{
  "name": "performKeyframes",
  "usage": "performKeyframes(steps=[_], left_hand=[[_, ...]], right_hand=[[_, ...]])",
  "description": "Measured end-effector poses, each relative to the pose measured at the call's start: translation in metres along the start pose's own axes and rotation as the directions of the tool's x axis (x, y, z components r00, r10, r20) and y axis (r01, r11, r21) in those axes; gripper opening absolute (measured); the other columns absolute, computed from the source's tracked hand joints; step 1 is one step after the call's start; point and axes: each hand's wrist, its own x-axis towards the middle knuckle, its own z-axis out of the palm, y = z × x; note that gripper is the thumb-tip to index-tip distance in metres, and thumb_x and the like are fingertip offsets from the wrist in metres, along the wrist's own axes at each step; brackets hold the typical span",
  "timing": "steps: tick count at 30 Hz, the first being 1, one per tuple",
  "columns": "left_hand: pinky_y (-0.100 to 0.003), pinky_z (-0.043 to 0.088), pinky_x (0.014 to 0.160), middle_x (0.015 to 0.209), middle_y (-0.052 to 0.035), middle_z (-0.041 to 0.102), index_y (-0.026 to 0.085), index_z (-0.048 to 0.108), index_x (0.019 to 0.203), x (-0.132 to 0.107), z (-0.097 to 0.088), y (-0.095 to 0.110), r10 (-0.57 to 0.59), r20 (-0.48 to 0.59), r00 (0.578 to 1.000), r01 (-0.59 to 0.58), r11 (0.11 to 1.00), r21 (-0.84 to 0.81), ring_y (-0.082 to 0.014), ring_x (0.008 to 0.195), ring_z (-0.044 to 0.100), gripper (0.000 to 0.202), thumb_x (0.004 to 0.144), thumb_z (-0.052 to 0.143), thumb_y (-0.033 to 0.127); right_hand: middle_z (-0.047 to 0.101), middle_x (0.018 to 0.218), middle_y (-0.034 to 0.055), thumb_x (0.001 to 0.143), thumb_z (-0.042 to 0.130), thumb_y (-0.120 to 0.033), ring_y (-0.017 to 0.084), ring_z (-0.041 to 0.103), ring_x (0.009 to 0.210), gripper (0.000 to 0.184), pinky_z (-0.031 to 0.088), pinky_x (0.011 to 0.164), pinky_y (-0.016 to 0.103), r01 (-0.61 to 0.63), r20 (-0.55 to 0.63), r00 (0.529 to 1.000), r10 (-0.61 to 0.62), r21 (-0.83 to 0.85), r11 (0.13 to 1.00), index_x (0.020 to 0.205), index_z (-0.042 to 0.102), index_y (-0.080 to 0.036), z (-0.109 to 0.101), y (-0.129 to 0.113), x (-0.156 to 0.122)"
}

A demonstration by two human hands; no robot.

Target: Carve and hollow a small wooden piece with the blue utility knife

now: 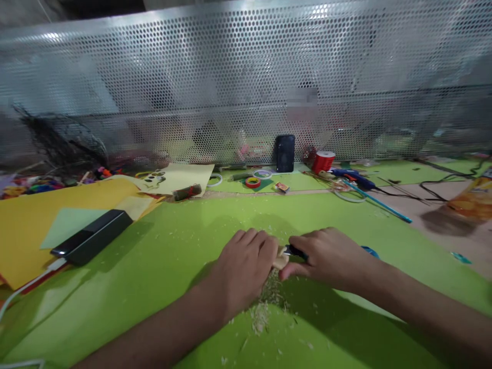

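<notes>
Over the green sheet (184, 236), my left hand (246, 266) is closed around a pale piece of wood (281, 259), with just its right end showing. Gripped in my right hand (330, 259) is a knife (296, 252) with a dark handle, its short blade against the wood. The thumb of that hand lies just below the wood's end. Pale wood shavings (261, 315) lie heaped beneath the hands, with finer bits scattered around. A blue rounded thing (370, 251) shows behind my right wrist; I cannot tell whether it belongs to the knife.
A black power bank (100, 238) with a white cable lies left on coloured paper. Along the back are a tape roll (252, 182), a matchbox (282, 187), a red spool (323, 162), a blue glue gun (354, 179) and a dark upright box (285, 154). A perforated metal panel (230, 77) stands behind.
</notes>
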Motion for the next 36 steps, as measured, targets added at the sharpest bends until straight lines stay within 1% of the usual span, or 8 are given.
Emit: performKeyframes(steps=[6, 10, 12, 17, 22, 27, 30, 36], left_hand=[[-0.038, 0.047, 0.075, 0.093, -0.0056, 0.059, 0.014, 0.05, 0.105, 0.001, 0.003, -0.004, 0.05, -0.021, 0.999, -0.049, 0.998, 0.047, -0.0207, 0.082, 0.051, 0.011, 0.094, 0.05, 0.017], [-0.038, 0.047, 0.075, 0.094, -0.0058, 0.059, 0.014, 0.049, 0.105, 0.0, 0.004, -0.004, 0.056, -0.053, 0.997, -0.055, 0.998, 0.017, -0.0209, 0.083, 0.051, 0.013, 0.093, 0.052, 0.018], [-0.039, 0.047, 0.076, 0.094, -0.0059, 0.059, 0.014, 0.049, 0.105, 0.0, 0.003, -0.004, 0.053, -0.059, 0.997, -0.053, 0.999, -0.002, -0.0209, 0.083, 0.051, 0.013, 0.093, 0.053, 0.02], [-0.039, 0.047, 0.075, 0.095, -0.0058, 0.06, 0.015, 0.048, 0.106, -0.001, 0.004, -0.004, 0.051, -0.055, 0.997, -0.054, 0.996, -0.066, -0.0206, 0.082, 0.052, 0.019, 0.091, 0.058, 0.02], [-0.039, 0.047, 0.074, 0.094, -0.0054, 0.059, 0.016, 0.047, 0.104, -0.003, 0.006, -0.004, 0.048, -0.045, 0.998, -0.053, 0.992, -0.118, -0.0204, 0.083, 0.053, 0.017, 0.092, 0.057, 0.022], [-0.036, 0.046, 0.071, 0.089, -0.0035, 0.058, 0.017, 0.047, 0.099, -0.003, 0.003, -0.001, 0.025, -0.026, 0.999, -0.028, 0.991, -0.131, -0.0191, 0.078, 0.051, 0.01, 0.094, 0.053, 0.022], [-0.036, 0.046, 0.071, 0.089, -0.0034, 0.057, 0.017, 0.047, 0.1, -0.002, 0.001, -0.001, 0.043, -0.021, 0.999, -0.045, 0.995, -0.091, -0.0188, 0.077, 0.05, 0.01, 0.093, 0.054, 0.02], [-0.034, 0.044, 0.072, 0.09, -0.0032, 0.057, 0.016, 0.046, 0.103, -0.003, 0.003, -0.004, 0.112, -0.047, 0.993, -0.111, 0.993, 0.03, -0.0193, 0.08, 0.05, 0.018, 0.089, 0.054, 0.01]], right_hand=[[0.064, 0.058, 0.0054, 0.088, 0.028, -0.077, 0.015, 0.052, 0.044, 0.069, 0.016, 0.047, 0.027, -0.014, 0.045, 0.999, 0.016, -0.027, 1.0, 0.072, 0.058, -0.018, -0.004, -0.002, 0.0], [0.065, 0.062, 0.0069, 0.086, 0.03, -0.078, 0.017, 0.052, 0.047, 0.068, 0.016, 0.049, 0.028, -0.047, 0.04, 0.998, 0.047, -0.018, 0.999, 0.077, 0.059, -0.018, -0.009, -0.002, -0.001], [0.064, 0.064, 0.007, 0.085, 0.031, -0.079, 0.016, 0.049, 0.047, 0.066, 0.016, 0.049, 0.028, -0.039, 0.035, 0.999, 0.04, -0.011, 0.999, 0.077, 0.057, -0.018, -0.011, -0.002, -0.001], [0.06, 0.061, 0.0037, 0.085, 0.033, -0.078, 0.015, 0.041, 0.045, 0.062, 0.016, 0.051, 0.028, -0.036, 0.033, 0.999, 0.035, 0.029, 0.999, 0.077, 0.055, -0.02, -0.012, -0.003, -0.003], [0.06, 0.066, 0.0037, 0.087, 0.032, -0.075, 0.014, 0.041, 0.047, 0.06, 0.015, 0.051, 0.028, 0.005, 0.026, 1.0, -0.005, 0.036, 0.999, 0.077, 0.054, -0.02, -0.009, -0.005, -0.005], [0.06, 0.064, 0.004, 0.091, 0.028, -0.072, 0.014, 0.044, 0.045, 0.062, 0.016, 0.05, 0.028, 0.034, 0.023, 0.999, -0.035, 0.021, 0.999, 0.076, 0.055, -0.018, -0.009, -0.005, -0.005], [0.061, 0.062, 0.0044, 0.092, 0.028, -0.071, 0.015, 0.047, 0.045, 0.062, 0.017, 0.049, 0.028, 0.038, 0.03, 0.999, -0.039, 0.007, 0.999, 0.076, 0.056, -0.018, -0.009, -0.005, -0.004], [0.063, 0.06, 0.0043, 0.092, 0.033, -0.069, 0.016, 0.051, 0.045, 0.06, 0.017, 0.047, 0.028, 0.039, 0.07, 0.997, -0.039, 0.001, 0.999, 0.072, 0.058, -0.018, -0.008, -0.005, -0.004]])
